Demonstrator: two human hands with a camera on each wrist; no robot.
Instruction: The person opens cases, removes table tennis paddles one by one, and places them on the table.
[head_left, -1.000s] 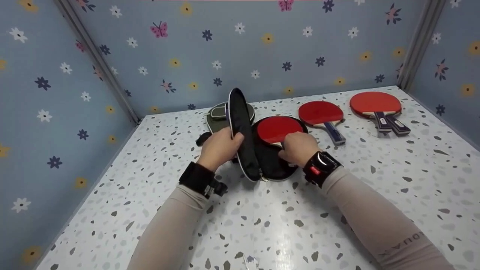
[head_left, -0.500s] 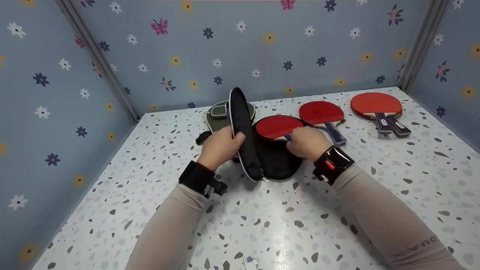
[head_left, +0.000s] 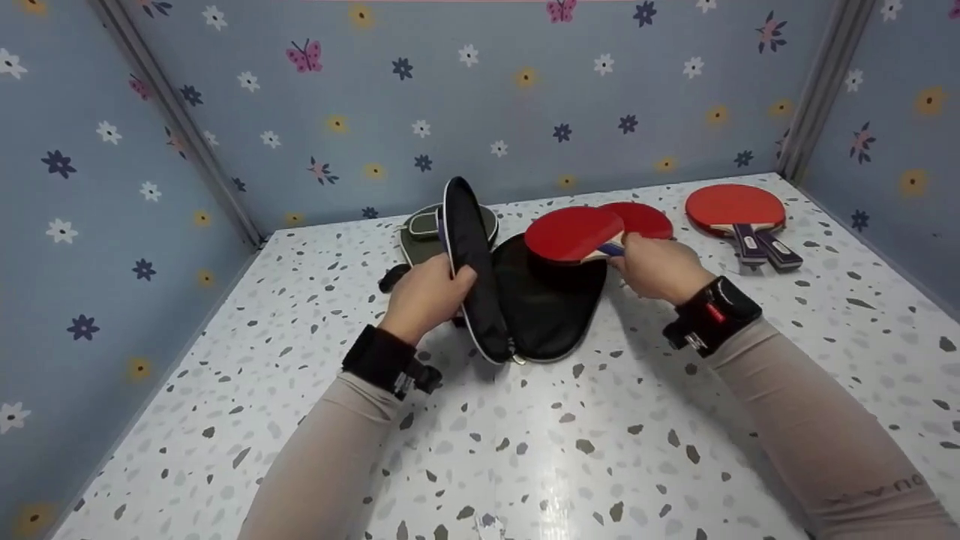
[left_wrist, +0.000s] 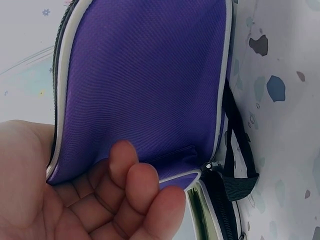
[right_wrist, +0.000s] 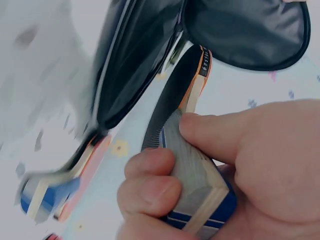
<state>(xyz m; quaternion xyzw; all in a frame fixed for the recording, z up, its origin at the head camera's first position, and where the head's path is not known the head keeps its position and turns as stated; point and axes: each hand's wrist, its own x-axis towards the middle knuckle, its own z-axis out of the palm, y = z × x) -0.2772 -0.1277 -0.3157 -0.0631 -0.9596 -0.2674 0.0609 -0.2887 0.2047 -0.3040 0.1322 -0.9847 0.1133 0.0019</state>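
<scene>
My left hand (head_left: 427,296) grips the raised lid (head_left: 480,277) of a table tennis bat case, thumb on its black lining. The outer face of this lid is purple with white piping (left_wrist: 150,75) in the left wrist view, where the fingers curl against it. The other half of the case (head_left: 544,322) lies flat on the table, black inside. My right hand (head_left: 660,266) holds a table tennis bat (head_left: 570,234) by its handle, red side up, above that half. In the right wrist view, fingers and thumb wrap its blue-and-wood handle (right_wrist: 195,175).
A second red bat (head_left: 651,219) lies behind my right hand, partly hidden. Two overlapping bats (head_left: 735,206) rest at the back right. Behind the lid is an olive green case (head_left: 421,249). Flowered panels (head_left: 480,97) enclose the speckled table (head_left: 480,442).
My right hand has lifted the bat out of the case and drawn it to the right. The left hand still holds the lid up in about the same place.
</scene>
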